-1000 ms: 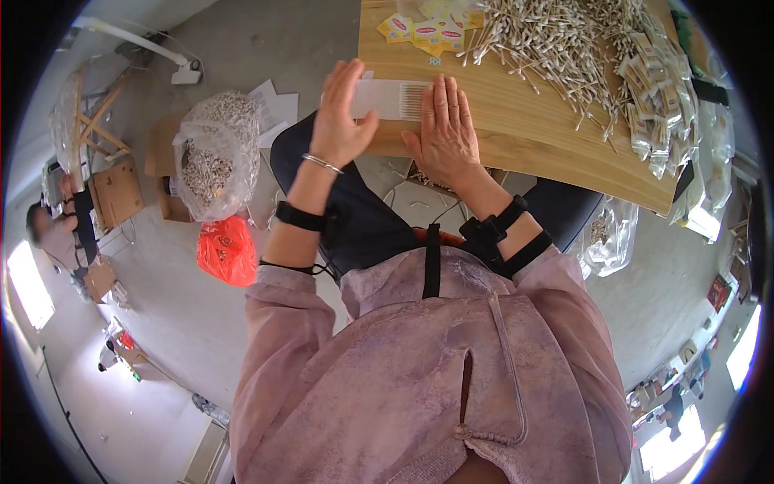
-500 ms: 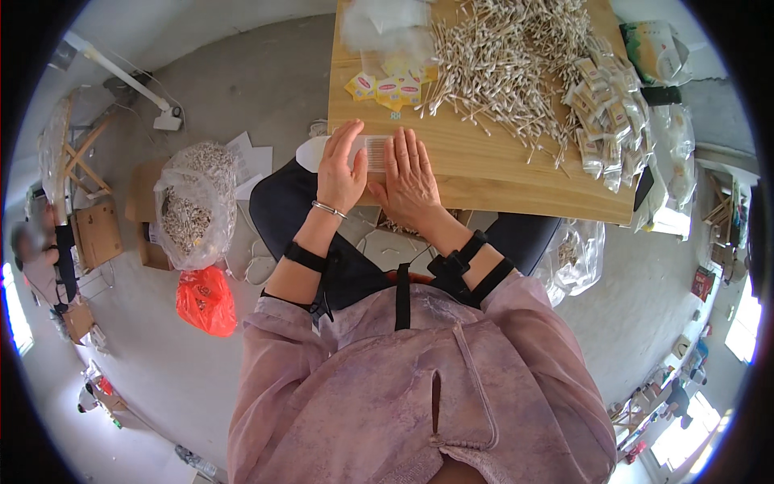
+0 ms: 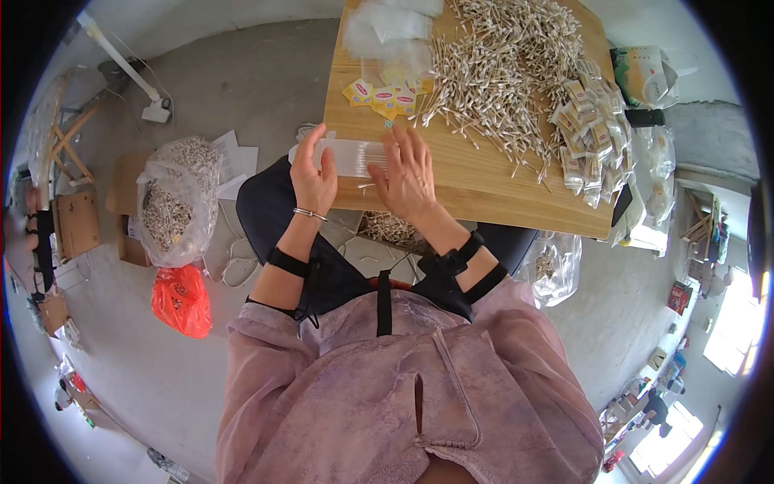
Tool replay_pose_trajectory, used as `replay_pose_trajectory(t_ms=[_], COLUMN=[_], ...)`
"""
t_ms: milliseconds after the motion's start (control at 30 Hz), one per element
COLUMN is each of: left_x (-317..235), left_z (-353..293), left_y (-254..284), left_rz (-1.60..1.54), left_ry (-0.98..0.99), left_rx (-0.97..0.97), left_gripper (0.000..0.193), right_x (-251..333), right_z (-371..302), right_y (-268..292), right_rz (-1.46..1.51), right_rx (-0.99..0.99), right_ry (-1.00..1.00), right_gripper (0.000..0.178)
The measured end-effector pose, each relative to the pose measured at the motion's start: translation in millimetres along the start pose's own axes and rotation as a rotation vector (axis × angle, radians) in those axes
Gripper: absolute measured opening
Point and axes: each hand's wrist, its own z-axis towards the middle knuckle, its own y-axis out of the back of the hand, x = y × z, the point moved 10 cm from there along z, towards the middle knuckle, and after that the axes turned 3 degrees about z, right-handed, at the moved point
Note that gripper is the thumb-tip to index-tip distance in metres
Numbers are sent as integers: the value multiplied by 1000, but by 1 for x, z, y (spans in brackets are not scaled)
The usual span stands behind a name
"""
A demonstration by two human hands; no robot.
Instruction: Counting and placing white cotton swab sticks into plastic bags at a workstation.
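Near the front left edge of the wooden table [image 3: 484, 189] lies a flat clear plastic bag [image 3: 347, 159] with a row of cotton swabs inside. My left hand [image 3: 314, 179] is at the bag's left end, thumb and fingers apart. Over its right end rests my right hand [image 3: 409, 179], fingers stretched out and partly hiding the swabs. Beyond them sit several yellow cards [image 3: 384, 98] and a stack of clear bags [image 3: 387, 34]. A large loose heap of cotton swabs [image 3: 508, 68] covers the table's far middle.
Filled swab packets [image 3: 592, 133] are piled at the table's right. Below the table edge, a box of swabs [image 3: 391, 229] shows. On the floor at left stand a big clear sack of swabs [image 3: 173, 202] and a red plastic bag [image 3: 181, 301]. Other people are far off.
My left hand has shifted left and its fingers have spread from the bag. The right hand has drawn back slightly, so more of the swab row shows. The view has turned a little.
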Motion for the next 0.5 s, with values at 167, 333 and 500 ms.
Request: replay_pose_trajectory(t_ms=[167, 333, 500], left_x=[-19, -38, -30], left_z=[-7, -24, -19], left_y=[-13, -46, -55], left_rz=[97, 235, 282], left_ry=[-151, -260, -285], left_rx=[142, 416, 430], left_gripper=[53, 82, 94], right_x=[-42, -71, -75], right_z=[57, 111, 147], right_y=[21, 50, 36], right_rz=[101, -161, -324], right_rx=[-143, -365, -78], right_ry=[-51, -17, -112], right_gripper=[30, 16, 39])
